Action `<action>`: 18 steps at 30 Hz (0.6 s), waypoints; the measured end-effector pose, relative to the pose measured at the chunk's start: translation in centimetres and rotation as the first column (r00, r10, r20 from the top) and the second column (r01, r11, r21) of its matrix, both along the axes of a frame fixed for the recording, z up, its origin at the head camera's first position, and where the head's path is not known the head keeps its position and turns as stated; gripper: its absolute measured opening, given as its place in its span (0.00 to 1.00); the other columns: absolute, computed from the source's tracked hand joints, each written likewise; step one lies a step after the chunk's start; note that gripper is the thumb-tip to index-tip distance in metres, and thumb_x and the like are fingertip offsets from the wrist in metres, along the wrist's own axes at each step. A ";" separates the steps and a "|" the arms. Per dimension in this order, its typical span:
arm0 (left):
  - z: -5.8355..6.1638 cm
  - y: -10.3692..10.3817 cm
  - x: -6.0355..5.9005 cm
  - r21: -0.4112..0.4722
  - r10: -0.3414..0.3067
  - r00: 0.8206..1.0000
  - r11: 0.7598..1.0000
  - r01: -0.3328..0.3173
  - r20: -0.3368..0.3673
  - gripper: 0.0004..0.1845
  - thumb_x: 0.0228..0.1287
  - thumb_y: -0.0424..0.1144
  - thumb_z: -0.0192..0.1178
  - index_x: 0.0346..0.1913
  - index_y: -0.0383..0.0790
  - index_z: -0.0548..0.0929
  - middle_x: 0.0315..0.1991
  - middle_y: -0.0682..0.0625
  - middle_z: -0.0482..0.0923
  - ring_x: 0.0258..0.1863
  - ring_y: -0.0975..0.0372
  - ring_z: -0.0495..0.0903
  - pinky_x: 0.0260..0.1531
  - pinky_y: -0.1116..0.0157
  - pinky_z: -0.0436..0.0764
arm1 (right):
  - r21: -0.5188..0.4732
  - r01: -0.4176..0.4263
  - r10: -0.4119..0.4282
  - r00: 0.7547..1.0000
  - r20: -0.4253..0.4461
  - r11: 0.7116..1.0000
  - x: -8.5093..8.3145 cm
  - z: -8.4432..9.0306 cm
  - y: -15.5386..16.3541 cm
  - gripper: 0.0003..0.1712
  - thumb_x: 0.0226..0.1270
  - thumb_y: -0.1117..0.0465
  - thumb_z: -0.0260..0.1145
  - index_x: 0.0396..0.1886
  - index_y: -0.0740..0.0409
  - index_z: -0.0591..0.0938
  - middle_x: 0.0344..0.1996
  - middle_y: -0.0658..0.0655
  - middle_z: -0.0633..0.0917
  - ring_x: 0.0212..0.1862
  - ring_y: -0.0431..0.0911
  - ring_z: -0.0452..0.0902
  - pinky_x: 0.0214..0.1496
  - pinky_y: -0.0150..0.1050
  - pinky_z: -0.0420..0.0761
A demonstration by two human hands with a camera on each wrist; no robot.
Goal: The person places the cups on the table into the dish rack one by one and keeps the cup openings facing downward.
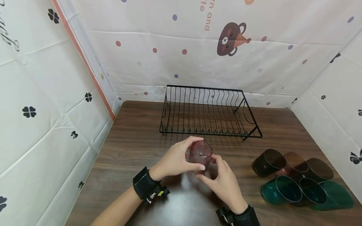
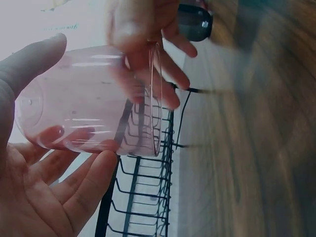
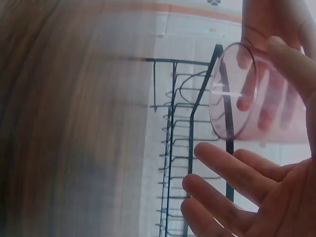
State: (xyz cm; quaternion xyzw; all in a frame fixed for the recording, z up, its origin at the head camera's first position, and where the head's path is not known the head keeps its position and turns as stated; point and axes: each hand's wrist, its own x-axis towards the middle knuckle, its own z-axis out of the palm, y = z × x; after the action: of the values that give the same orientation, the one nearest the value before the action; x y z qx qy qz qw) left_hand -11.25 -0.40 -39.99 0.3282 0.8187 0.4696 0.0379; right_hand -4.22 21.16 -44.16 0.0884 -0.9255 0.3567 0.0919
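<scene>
L hand [image 1: 173, 160] curls round the translucent pink plastic cup [image 1: 200, 153], thumb over the top, fingers underneath near the closed base; that reads clearly in the left wrist view, where the cup [image 2: 94, 98] lies sideways on the fingers [image 2: 89, 185]. R hand [image 1: 222, 180] is at the cup's rim end, fingertips touching it from the right and below. In the right wrist view its fingers [image 3: 232, 170] look fairly straight and spread, just under the rim [image 3: 232, 91], so it seems to be steadying, not gripping; how firm that contact is I can't tell.

How to do it well, imo: the cup is thin and slick, so keep the L grip wrapped round the body, not pinched at the rim. Let R only guide the open end. Keep the cup low and move slowly, since the wires just ahead could catch the rim.

Position: cup is in the air between both hands, above the dark wood-grain table [image 1: 135, 141], tilted on its side, open end toward R hand.

Further out: the black wire dish rack [image 1: 209, 113] sits just beyond the hands, near the back wall, w/ nothing in it that I can see. Well apart, to the right, a cluster of dark brown and green tinted plastic cups [image 1: 297, 179] lies on its sides, touching one another. White printed sheets [image 1: 42, 94] wall in the table.
</scene>
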 end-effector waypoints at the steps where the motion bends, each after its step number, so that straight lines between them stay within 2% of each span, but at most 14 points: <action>1: 0.0 -0.1 -0.2 0.004 0.003 1.000 1.000 -0.003 0.003 0.44 0.54 0.54 0.77 0.73 0.60 0.67 0.56 0.58 0.81 0.53 0.67 0.81 0.47 0.62 0.85 | -0.002 0.005 -0.005 1.000 0.004 1.000 0.0 0.0 0.2 0.41 0.56 0.33 0.75 0.64 0.45 0.73 0.55 0.52 0.83 0.57 0.50 0.80 0.52 0.56 0.82; 5: 0.1 -0.3 -0.8 0.013 0.026 1.000 1.000 -0.026 0.012 0.44 0.54 0.54 0.77 0.73 0.57 0.68 0.56 0.58 0.81 0.54 0.67 0.81 0.47 0.62 0.85 | -0.004 0.035 -0.035 0.999 0.016 0.999 0.1 0.2 1.1 0.27 0.71 0.40 0.66 0.63 0.46 0.76 0.51 0.49 0.86 0.50 0.44 0.83 0.45 0.49 0.84; 8: 0.3 -0.6 -1.3 0.030 0.035 0.998 0.999 -0.036 0.043 0.44 0.54 0.54 0.77 0.72 0.59 0.68 0.57 0.58 0.80 0.54 0.67 0.81 0.44 0.65 0.86 | -0.008 0.063 -0.063 0.998 0.019 0.998 0.1 0.4 1.9 0.19 0.76 0.45 0.62 0.60 0.46 0.79 0.44 0.46 0.88 0.44 0.40 0.84 0.42 0.47 0.85; 13: 1.2 -0.8 -1.9 0.048 0.043 0.998 0.998 -0.046 0.054 0.43 0.54 0.53 0.78 0.72 0.60 0.68 0.58 0.57 0.79 0.53 0.66 0.81 0.42 0.67 0.86 | 0.024 0.119 -0.118 0.993 -0.007 0.993 0.1 0.8 2.9 0.18 0.74 0.41 0.63 0.54 0.45 0.82 0.40 0.46 0.88 0.41 0.41 0.85 0.42 0.48 0.86; 16: 1.8 -0.9 -2.3 0.042 0.062 0.998 0.997 -0.063 0.032 0.43 0.53 0.53 0.78 0.71 0.62 0.68 0.58 0.58 0.79 0.54 0.66 0.80 0.44 0.66 0.85 | 0.087 0.172 -0.164 0.982 -0.089 0.981 0.2 1.3 3.6 0.16 0.70 0.43 0.68 0.48 0.47 0.84 0.37 0.49 0.89 0.39 0.43 0.84 0.38 0.45 0.84; 18: 2.2 -1.0 -2.6 0.044 0.068 0.997 0.997 -0.069 0.033 0.43 0.52 0.53 0.78 0.71 0.62 0.69 0.58 0.59 0.79 0.55 0.66 0.79 0.45 0.65 0.85 | 0.130 0.219 -0.196 0.967 -0.165 0.967 0.3 1.7 4.2 0.14 0.67 0.47 0.72 0.45 0.49 0.85 0.36 0.51 0.89 0.38 0.44 0.83 0.36 0.44 0.83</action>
State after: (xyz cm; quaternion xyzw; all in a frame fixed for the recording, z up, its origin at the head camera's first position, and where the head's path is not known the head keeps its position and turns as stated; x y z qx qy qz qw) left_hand -13.81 -1.42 -37.79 0.2934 0.8179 0.4942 0.0271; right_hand -3.95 25.32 -42.48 0.0240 -0.9438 0.2682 0.1918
